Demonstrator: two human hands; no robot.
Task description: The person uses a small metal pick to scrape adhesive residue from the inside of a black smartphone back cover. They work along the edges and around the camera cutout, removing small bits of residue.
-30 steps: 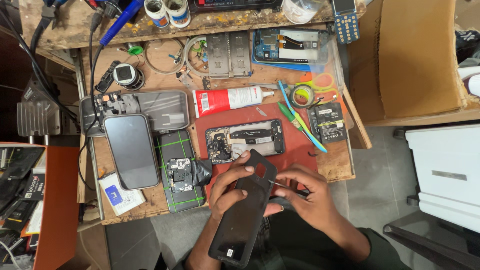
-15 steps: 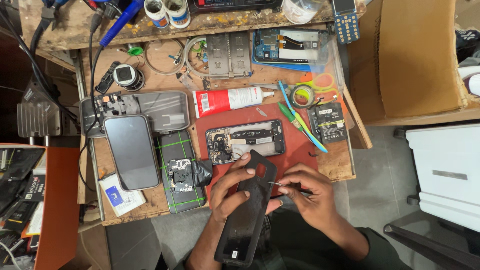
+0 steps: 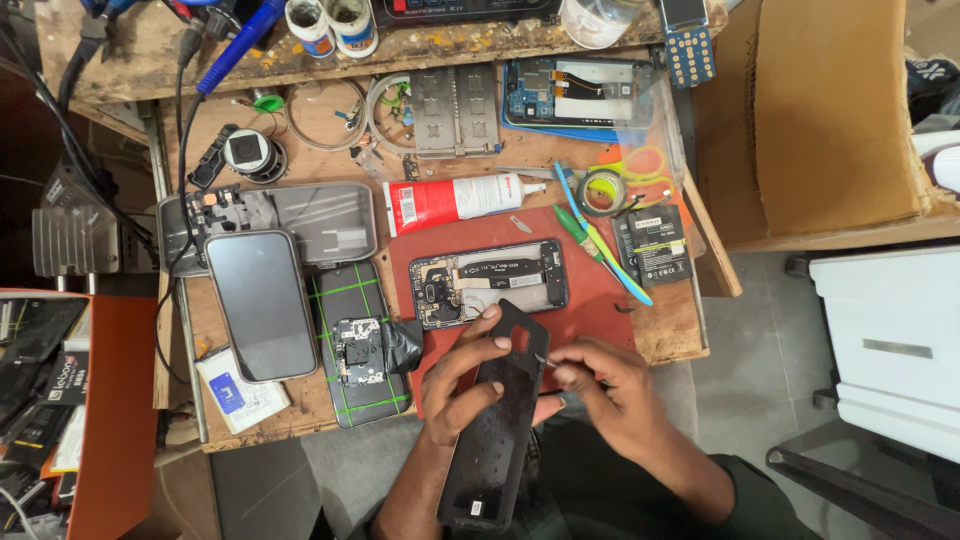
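From the head camera I look straight down on a cluttered wooden workbench [image 3: 300,135]. My left hand [image 3: 462,378] is clenched around a black phone back cover [image 3: 497,420], fingers wrapped over its left edge, holding it tilted above the near edge of the bench. My right hand [image 3: 605,385] sits just right of the cover, fingertips pinched on thin metal tweezers [image 3: 541,362] whose tip touches the cover's upper right edge.

Just beyond the hands, on a red mat [image 3: 590,310], lies an opened phone [image 3: 488,283] with its circuit board showing. Left of it a dark green-lined mat [image 3: 350,300] carries a small board part, and farther left a phone with a dark screen [image 3: 260,303] lies face up. Far of the mat lies a red and white glue tube [image 3: 455,200]. Right of the opened phone are a green and a blue tool [image 3: 600,245] and a black battery [image 3: 652,245].
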